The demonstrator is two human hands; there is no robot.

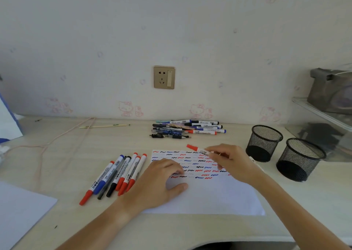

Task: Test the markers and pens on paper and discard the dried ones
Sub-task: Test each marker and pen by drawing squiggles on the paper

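Paper (209,198) lies at centre frame on the desk (76,150), its upper half covered in red, blue and black squiggles. I see my left hand (160,183) pressed flat on the sheet's left part, fingers spread, nothing in its grip. My right hand (231,161) has its grip closed on a red-capped marker (197,149), held just above the sheet's top edge with the cap pointing to the upper left. Left of the paper a row of markers (116,175) lies side by side, red, blue and black. Toward the wall, above centre, sits a pile of pens and markers (187,128). Two black mesh cups (282,150) stand at right of frame.
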